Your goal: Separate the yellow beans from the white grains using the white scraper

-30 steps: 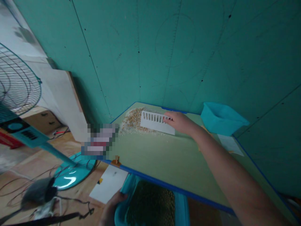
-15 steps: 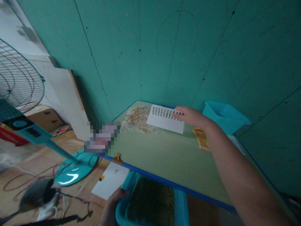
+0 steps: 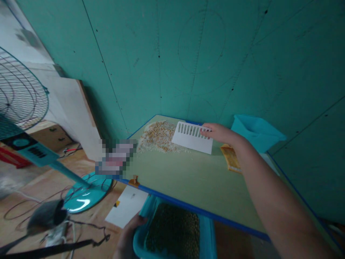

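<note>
My right hand (image 3: 219,133) reaches across the green table (image 3: 194,183) and grips a white slotted plastic scraper (image 3: 192,137) by its right end. The scraper stands just right of a pile of pale beans and grains (image 3: 159,135) in the table's far left corner. My left hand (image 3: 129,235) holds the left rim of a teal basin (image 3: 208,237) below the table's near blue edge. The basin is filled with dark green beans (image 3: 174,232).
An empty teal tub (image 3: 256,131) stands at the back right against the teal wall. An orange packet (image 3: 230,158) and a paper sheet lie near it. A standing fan (image 3: 24,108) with its teal base (image 3: 86,196), cables and a white card (image 3: 126,207) are on the floor at left.
My right hand lifted the scraper away from the bean pile and shifted it right, uncovering the orange packet. The left hand and basin stayed put.
</note>
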`<action>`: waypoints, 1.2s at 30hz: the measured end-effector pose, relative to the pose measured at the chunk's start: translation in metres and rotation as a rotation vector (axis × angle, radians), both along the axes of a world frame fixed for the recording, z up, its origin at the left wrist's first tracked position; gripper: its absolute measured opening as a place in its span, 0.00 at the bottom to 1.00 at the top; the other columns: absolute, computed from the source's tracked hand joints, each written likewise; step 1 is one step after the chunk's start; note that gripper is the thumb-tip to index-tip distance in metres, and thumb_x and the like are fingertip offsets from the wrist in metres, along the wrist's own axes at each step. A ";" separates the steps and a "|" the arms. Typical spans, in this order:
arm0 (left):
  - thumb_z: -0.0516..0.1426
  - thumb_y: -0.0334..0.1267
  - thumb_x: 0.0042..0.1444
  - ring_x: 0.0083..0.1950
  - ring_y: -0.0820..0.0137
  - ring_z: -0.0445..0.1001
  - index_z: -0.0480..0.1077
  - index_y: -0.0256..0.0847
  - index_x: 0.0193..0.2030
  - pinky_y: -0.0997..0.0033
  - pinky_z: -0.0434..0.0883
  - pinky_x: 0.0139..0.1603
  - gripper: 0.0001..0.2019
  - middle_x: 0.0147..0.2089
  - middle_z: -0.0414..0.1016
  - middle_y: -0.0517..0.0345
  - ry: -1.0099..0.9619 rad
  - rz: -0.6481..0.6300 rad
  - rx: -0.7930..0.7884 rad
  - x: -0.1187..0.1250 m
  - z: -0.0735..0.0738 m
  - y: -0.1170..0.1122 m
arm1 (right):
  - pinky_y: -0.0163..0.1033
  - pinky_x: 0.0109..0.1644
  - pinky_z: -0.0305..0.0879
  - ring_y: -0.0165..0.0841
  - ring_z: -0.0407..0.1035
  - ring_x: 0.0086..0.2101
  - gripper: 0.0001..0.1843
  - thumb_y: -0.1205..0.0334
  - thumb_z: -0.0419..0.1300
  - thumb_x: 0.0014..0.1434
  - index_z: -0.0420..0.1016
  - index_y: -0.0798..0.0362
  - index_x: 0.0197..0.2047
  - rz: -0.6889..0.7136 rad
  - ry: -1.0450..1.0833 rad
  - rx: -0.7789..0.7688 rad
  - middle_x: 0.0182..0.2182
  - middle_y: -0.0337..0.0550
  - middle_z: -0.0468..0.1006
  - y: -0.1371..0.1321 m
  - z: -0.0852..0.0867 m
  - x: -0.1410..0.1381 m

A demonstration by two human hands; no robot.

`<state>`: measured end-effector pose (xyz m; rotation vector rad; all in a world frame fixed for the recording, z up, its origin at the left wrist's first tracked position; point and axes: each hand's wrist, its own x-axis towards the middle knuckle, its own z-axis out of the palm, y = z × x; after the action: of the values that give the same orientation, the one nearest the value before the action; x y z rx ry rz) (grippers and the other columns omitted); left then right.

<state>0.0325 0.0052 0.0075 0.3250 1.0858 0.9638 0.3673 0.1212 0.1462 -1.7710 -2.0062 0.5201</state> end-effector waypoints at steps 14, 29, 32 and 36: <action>0.58 0.27 0.32 0.35 0.52 0.77 0.76 0.38 0.23 0.60 0.74 0.34 0.08 0.22 0.80 0.55 0.002 0.062 0.031 0.007 0.013 -0.003 | 0.32 0.27 0.56 0.30 0.66 0.28 0.10 0.58 0.50 0.57 0.67 0.56 0.35 0.122 -0.016 0.123 0.30 0.44 0.73 -0.001 -0.001 -0.027; 0.56 0.28 0.35 0.33 0.52 0.78 0.77 0.35 0.31 0.59 0.74 0.32 0.13 0.25 0.81 0.54 0.030 0.019 0.051 0.011 0.020 -0.005 | 0.32 0.27 0.55 0.31 0.66 0.29 0.13 0.58 0.50 0.57 0.69 0.57 0.39 0.160 -0.060 0.088 0.32 0.46 0.74 -0.006 0.007 -0.036; 0.57 0.29 0.35 0.35 0.51 0.77 0.77 0.35 0.30 0.59 0.74 0.33 0.13 0.26 0.81 0.53 0.013 0.029 0.042 0.009 0.017 -0.004 | 0.32 0.29 0.55 0.31 0.66 0.31 0.12 0.58 0.50 0.57 0.69 0.56 0.38 0.185 -0.070 0.099 0.33 0.46 0.73 -0.009 0.009 -0.040; 0.57 0.29 0.34 0.37 0.51 0.77 0.76 0.36 0.29 0.60 0.74 0.33 0.12 0.27 0.81 0.53 0.008 0.047 0.026 0.008 0.015 -0.004 | 0.32 0.30 0.56 0.31 0.66 0.32 0.11 0.58 0.50 0.57 0.69 0.56 0.36 0.198 -0.063 0.106 0.33 0.45 0.73 -0.011 0.011 -0.043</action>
<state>0.0401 0.0013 0.0227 0.3254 1.0927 1.0196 0.3241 0.1098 0.1571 -1.5546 -2.2232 0.4133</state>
